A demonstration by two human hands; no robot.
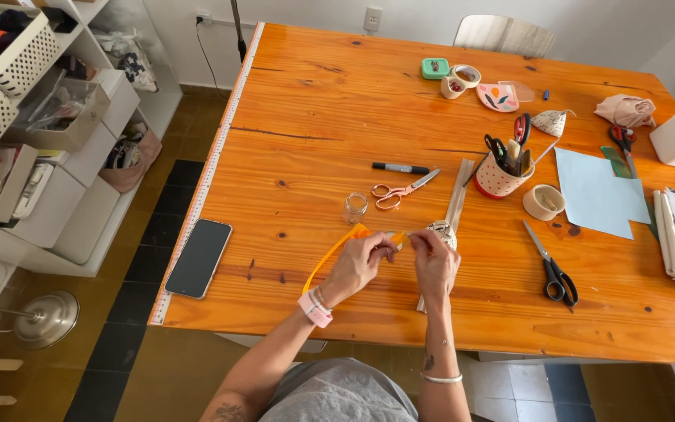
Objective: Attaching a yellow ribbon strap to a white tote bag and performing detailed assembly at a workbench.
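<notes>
Both of my hands meet over the near middle of the orange wooden table (337,117). My left hand (357,264) pinches a thin orange strip (330,254) that curves down and left from my fingers. My right hand (433,262) grips the other end of the same strip, fingertips almost touching the left ones. A small patterned ball-like object (441,230) lies just beyond my right hand, on a long pale strip (457,199). A pink band is on my left wrist, a silver bangle on my right forearm.
A black phone (199,257) lies at the table's left edge. Nearby are a small glass jar (355,207), copper scissors (400,191), a black marker (400,168), a dotted cup of tools (501,178), black scissors (554,270), a tape roll (544,202) and blue paper (599,191). White shelves (33,156) stand left.
</notes>
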